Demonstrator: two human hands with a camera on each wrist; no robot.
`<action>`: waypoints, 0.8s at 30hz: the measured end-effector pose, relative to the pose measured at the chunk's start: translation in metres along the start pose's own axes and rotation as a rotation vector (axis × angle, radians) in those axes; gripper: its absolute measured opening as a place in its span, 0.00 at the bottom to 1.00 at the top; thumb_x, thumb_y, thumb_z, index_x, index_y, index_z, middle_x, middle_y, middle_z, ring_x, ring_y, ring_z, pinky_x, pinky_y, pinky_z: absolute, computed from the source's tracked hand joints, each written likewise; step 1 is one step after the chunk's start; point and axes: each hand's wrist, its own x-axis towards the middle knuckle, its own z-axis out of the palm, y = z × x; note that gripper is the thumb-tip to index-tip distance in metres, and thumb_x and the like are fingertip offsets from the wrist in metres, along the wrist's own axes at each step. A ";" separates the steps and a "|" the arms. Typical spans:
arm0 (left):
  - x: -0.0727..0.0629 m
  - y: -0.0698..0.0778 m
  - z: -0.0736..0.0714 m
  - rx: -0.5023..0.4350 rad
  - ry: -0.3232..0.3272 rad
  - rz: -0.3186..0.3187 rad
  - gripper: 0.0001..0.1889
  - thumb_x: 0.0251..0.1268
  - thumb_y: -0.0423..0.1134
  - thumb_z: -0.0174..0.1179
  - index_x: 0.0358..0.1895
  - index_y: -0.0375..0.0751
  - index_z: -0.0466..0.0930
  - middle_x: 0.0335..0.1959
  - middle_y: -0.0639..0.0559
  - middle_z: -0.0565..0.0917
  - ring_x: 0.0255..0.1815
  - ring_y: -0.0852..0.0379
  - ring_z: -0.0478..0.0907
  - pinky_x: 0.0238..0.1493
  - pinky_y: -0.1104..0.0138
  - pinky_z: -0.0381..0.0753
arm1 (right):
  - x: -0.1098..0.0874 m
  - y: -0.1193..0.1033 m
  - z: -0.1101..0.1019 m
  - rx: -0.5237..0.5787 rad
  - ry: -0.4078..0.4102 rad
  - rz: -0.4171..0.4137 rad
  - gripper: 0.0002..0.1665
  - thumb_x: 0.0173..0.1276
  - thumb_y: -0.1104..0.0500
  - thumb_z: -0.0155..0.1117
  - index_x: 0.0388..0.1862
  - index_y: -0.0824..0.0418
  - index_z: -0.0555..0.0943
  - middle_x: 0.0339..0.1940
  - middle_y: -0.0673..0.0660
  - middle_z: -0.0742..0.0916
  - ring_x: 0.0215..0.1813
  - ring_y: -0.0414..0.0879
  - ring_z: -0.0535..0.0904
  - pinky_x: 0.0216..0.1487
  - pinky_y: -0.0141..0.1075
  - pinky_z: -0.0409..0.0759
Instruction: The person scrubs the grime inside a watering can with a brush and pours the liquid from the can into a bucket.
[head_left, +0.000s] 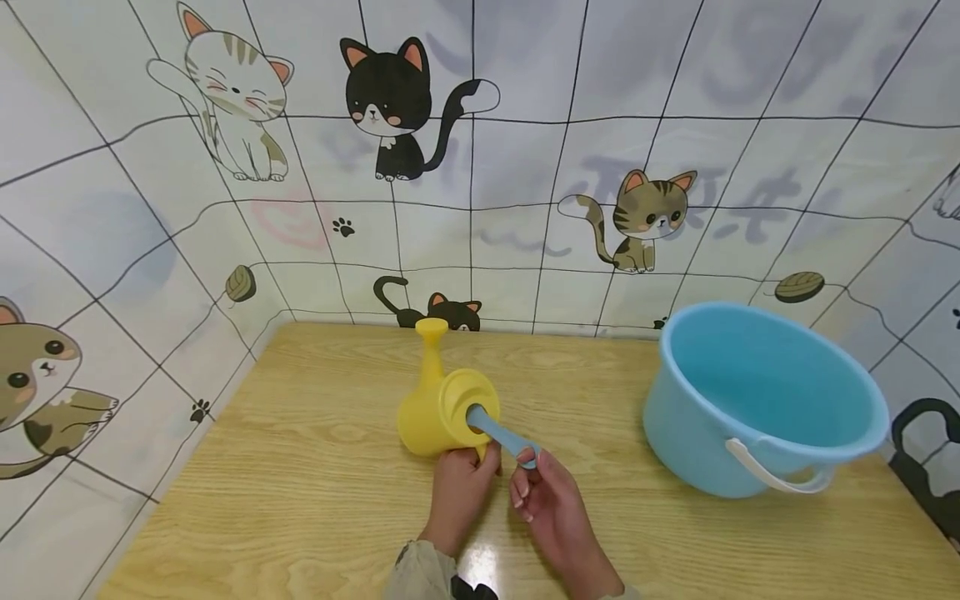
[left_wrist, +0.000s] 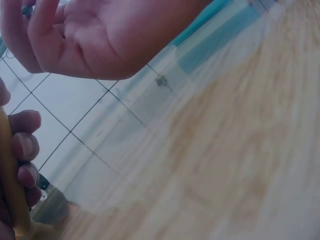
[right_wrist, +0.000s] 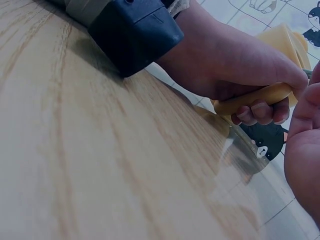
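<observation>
In the head view a yellow watering can (head_left: 427,421) stands on the table, its spout pointing away toward the wall. My left hand (head_left: 459,500) grips its handle, fingers curled round it; the right wrist view also shows this yellow handle (right_wrist: 250,101) in that hand. A blue-grey stick (head_left: 506,437) leans out of the can's round opening, its inner end hidden inside. The outer end is pinched between the thumb and fingers of my right hand (head_left: 557,521), just right of the can. In the left wrist view the right hand (left_wrist: 105,37) appears above the left fingers (left_wrist: 25,145).
A large light-blue bucket (head_left: 686,433) with a white handle (head_left: 772,477) stands on the right of the wood-grain table (head_left: 300,483). Behind the table rises a wall (head_left: 517,167) covered with a cat print, which continues along the left side.
</observation>
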 end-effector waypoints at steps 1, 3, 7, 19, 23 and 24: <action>0.000 0.000 0.000 0.000 0.000 -0.001 0.19 0.58 0.46 0.55 0.08 0.57 0.73 0.05 0.69 0.67 0.10 0.70 0.63 0.15 0.74 0.62 | 0.000 0.000 0.000 -0.004 0.001 0.000 0.25 0.74 0.59 0.22 0.45 0.59 0.73 0.25 0.50 0.77 0.28 0.40 0.73 0.23 0.27 0.66; 0.000 0.000 -0.001 0.000 0.001 0.000 0.18 0.58 0.45 0.55 0.09 0.57 0.73 0.05 0.70 0.67 0.10 0.70 0.63 0.15 0.74 0.62 | -0.001 0.001 0.000 -0.014 0.002 0.002 0.25 0.74 0.59 0.23 0.45 0.59 0.73 0.26 0.50 0.77 0.28 0.40 0.73 0.22 0.27 0.65; 0.000 0.000 0.000 -0.007 0.000 0.000 0.18 0.57 0.44 0.56 0.09 0.56 0.74 0.06 0.69 0.68 0.10 0.69 0.63 0.14 0.74 0.62 | -0.001 0.000 0.001 -0.017 0.008 0.004 0.24 0.73 0.60 0.23 0.43 0.59 0.73 0.25 0.50 0.77 0.27 0.40 0.72 0.22 0.27 0.64; -0.003 0.000 0.000 0.001 -0.010 0.005 0.17 0.55 0.41 0.55 0.09 0.56 0.75 0.05 0.68 0.67 0.09 0.69 0.63 0.12 0.74 0.61 | -0.003 0.000 0.001 0.005 -0.006 -0.011 0.27 0.73 0.60 0.21 0.37 0.58 0.74 0.24 0.50 0.75 0.27 0.40 0.71 0.22 0.27 0.63; -0.001 0.000 0.001 0.033 0.013 0.019 0.18 0.56 0.43 0.56 0.08 0.57 0.74 0.06 0.70 0.67 0.12 0.71 0.64 0.16 0.75 0.62 | -0.002 -0.002 0.002 0.020 0.055 0.006 0.27 0.74 0.56 0.22 0.35 0.58 0.74 0.23 0.49 0.74 0.26 0.40 0.70 0.21 0.27 0.61; -0.001 0.000 0.002 0.034 0.014 0.023 0.18 0.56 0.44 0.56 0.08 0.56 0.74 0.06 0.70 0.67 0.12 0.71 0.64 0.16 0.75 0.62 | -0.002 -0.003 0.002 0.027 0.079 0.013 0.27 0.74 0.54 0.22 0.35 0.57 0.74 0.23 0.49 0.74 0.26 0.39 0.70 0.21 0.27 0.61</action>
